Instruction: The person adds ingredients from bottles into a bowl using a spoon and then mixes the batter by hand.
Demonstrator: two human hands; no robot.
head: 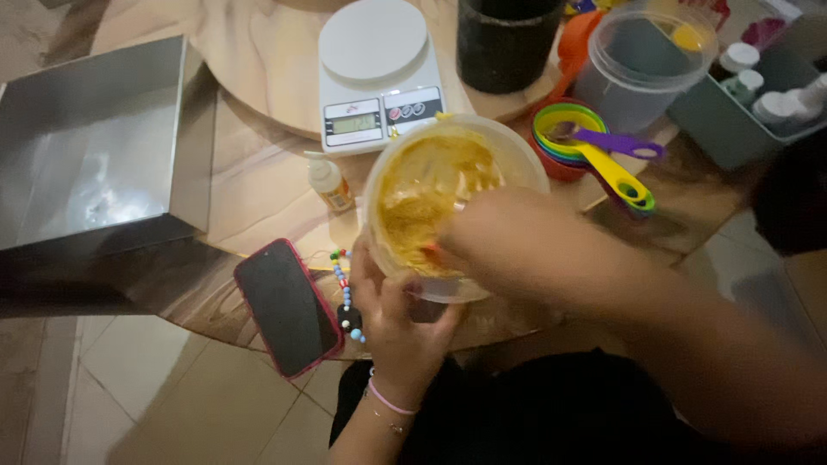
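A clear plastic bowl (517, 159) smeared with yellow-orange batter (426, 189) sits at the near edge of a wooden table (258, 185). My left hand (392, 323) grips the bowl's near rim from below, steadying it. My right hand (508, 237) is blurred with motion inside the bowl, closed on a utensil with an orange tip (431, 251) that reaches into the batter. The rest of the utensil is hidden by my hand.
A white kitchen scale (375, 73) stands behind the bowl, a small dropper bottle (330, 182) to its left. A phone in a pink case (287, 306) with a bead strap overhangs the table edge. Stacked coloured measuring cups (603, 155), a lidded tub (642, 60), a dark canister (504, 43) and a steel tray (95, 146) surround.
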